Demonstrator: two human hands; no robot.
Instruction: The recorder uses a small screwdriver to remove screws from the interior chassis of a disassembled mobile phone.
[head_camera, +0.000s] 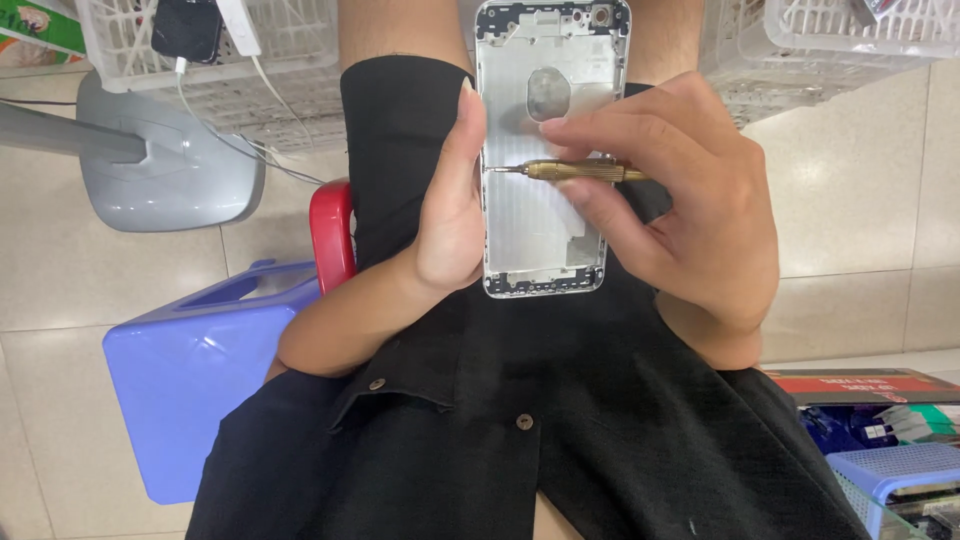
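Note:
My left hand (452, 205) grips the left edge of a silver phone back housing (545, 215), held upright over my lap with its bare inner side facing me. My right hand (680, 195) holds a small brass-coloured screwdriver (580, 171) level across the housing. The screwdriver tip touches the housing's inner left edge, close to my left thumb. My right fingers cover part of the housing's right side. I wear a black buttoned shirt (520, 420).
A blue plastic stool (190, 380) stands at the left on the tiled floor, with a red seat edge (332, 232) beside my lap. A grey fan base (170, 170) and white baskets (200, 50) lie beyond. At the lower right sits a blue basket (890, 475) with boxes.

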